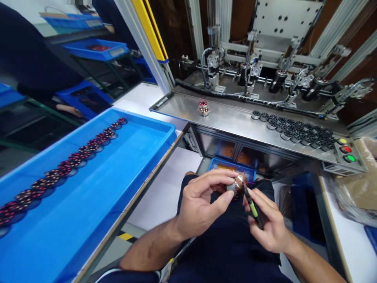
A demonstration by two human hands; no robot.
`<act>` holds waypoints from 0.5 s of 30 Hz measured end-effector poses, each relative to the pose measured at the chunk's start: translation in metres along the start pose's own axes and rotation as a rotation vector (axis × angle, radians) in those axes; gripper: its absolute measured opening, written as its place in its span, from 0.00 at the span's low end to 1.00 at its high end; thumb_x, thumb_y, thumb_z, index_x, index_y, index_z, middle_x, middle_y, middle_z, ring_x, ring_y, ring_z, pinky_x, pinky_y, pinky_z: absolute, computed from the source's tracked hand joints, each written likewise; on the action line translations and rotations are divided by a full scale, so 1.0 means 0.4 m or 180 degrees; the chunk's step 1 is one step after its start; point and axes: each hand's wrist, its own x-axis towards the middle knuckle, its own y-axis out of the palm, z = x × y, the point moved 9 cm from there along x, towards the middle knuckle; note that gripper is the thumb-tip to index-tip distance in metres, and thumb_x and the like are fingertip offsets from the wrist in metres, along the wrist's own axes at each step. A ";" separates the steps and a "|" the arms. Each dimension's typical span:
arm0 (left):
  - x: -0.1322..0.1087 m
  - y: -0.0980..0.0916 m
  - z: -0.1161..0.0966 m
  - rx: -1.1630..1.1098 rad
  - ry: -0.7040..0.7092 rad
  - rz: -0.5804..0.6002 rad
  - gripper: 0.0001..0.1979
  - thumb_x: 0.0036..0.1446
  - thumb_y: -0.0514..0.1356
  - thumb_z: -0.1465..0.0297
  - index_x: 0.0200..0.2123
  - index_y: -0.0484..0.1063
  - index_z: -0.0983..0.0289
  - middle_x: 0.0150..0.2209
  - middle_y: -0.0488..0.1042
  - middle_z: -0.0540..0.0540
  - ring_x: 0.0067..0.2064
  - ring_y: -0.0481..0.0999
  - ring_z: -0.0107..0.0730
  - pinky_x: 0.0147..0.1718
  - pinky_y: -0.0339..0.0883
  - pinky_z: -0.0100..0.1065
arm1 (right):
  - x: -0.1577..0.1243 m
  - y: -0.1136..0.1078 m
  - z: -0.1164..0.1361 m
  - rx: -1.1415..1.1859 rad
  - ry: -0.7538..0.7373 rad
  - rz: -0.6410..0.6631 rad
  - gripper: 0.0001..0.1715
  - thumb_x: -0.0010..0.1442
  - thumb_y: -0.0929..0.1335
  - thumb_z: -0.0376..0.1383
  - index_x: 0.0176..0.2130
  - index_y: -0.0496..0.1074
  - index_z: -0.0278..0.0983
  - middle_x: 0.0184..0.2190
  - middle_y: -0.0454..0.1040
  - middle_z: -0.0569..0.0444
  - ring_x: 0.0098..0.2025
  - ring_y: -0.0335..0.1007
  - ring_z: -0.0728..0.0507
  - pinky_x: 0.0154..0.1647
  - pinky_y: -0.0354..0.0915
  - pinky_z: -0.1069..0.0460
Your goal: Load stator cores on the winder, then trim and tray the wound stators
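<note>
Above my lap, my left hand (203,198) is closed around a small wound motor stator (231,189), pinched between thumb and fingers. Coppery windings and thin reddish wire ends show on the side facing right. My right hand (270,223) grips slim wire cutters (252,207) with black and lime-green handles. Their tip is close to the stator's wires; whether the jaws touch a wire I cannot tell. Two wound stators (204,109) stand on the metal ledge (232,118) ahead.
At left, a blue tray (118,173) holds a long row of wound stators (79,157). Several black cores (306,131) cover the ledge's right part, beside a button box (349,155). Machine fixtures rise behind. A blue bin (216,163) sits below. Another person (32,55) is at far left.
</note>
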 end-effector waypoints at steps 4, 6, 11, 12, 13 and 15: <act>0.001 0.002 -0.010 0.0046 0.0082 0.0009 0.15 0.55 0.66 0.81 0.45 0.81 0.60 0.46 0.83 0.58 0.49 0.83 0.36 0.43 0.81 0.30 | 0.007 0.012 0.012 0.0110 -0.0108 0.0073 0.50 0.51 0.64 0.22 0.71 0.57 0.42 0.45 0.71 0.47 0.46 0.72 0.41 0.48 0.75 0.44; 0.002 0.005 -0.015 0.0070 0.0123 0.0027 0.15 0.55 0.66 0.81 0.45 0.81 0.61 0.46 0.83 0.59 0.48 0.84 0.38 0.42 0.81 0.31 | 0.009 0.015 0.012 0.0128 -0.0114 0.0086 0.50 0.51 0.64 0.23 0.70 0.57 0.42 0.45 0.71 0.47 0.47 0.72 0.40 0.49 0.74 0.43; 0.001 0.008 -0.024 0.0216 0.0149 0.0075 0.13 0.55 0.67 0.79 0.43 0.81 0.61 0.45 0.84 0.61 0.47 0.84 0.39 0.40 0.81 0.32 | 0.016 0.011 0.011 0.0164 -0.0103 0.0059 0.50 0.52 0.65 0.23 0.70 0.57 0.42 0.44 0.70 0.47 0.45 0.71 0.41 0.47 0.75 0.43; 0.001 0.008 -0.024 0.0234 0.0148 0.0084 0.13 0.55 0.67 0.79 0.43 0.81 0.62 0.45 0.84 0.61 0.46 0.84 0.40 0.40 0.81 0.32 | 0.018 0.011 0.012 0.0167 -0.0105 0.0062 0.50 0.52 0.65 0.23 0.70 0.58 0.42 0.43 0.70 0.47 0.44 0.71 0.41 0.46 0.75 0.44; 0.000 0.007 -0.024 0.0245 0.0140 0.0093 0.13 0.55 0.67 0.79 0.43 0.81 0.62 0.45 0.84 0.61 0.46 0.84 0.40 0.40 0.81 0.32 | 0.019 0.011 0.014 0.0167 -0.0115 0.0059 0.49 0.52 0.65 0.22 0.70 0.58 0.42 0.42 0.70 0.48 0.43 0.71 0.41 0.44 0.75 0.45; -0.002 0.008 -0.024 0.0247 0.0143 0.0120 0.13 0.55 0.67 0.79 0.44 0.80 0.61 0.45 0.84 0.61 0.46 0.84 0.39 0.40 0.81 0.32 | 0.022 0.010 0.018 0.0155 -0.0139 0.0033 0.49 0.52 0.64 0.22 0.70 0.58 0.42 0.39 0.70 0.49 0.41 0.71 0.42 0.42 0.76 0.46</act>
